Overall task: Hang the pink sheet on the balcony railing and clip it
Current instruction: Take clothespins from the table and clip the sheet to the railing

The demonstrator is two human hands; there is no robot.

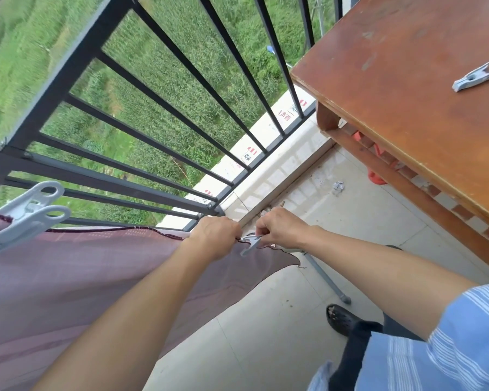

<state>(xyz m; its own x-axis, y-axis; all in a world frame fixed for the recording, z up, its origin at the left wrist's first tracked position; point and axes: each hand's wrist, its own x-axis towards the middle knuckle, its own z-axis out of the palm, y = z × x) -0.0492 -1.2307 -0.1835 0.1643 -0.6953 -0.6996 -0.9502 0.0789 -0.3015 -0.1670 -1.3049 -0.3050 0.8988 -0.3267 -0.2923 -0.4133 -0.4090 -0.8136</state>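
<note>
Table (pixel 393 114) beside railing (pixel 68 71) bears spare clip (pixel 476 77).

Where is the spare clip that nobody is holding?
Head view, upper right: the spare clip lies alone on the brown table, near the frame's right edge, far from the pink sheet.

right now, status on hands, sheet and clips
Left hand grips pink fabric sheet at top edge. Right hand pinches small grey plastic clip onto that edge. Large white plastic clip already on other end. Nothing blocking; spare grey clip on brown wooden table.
</note>
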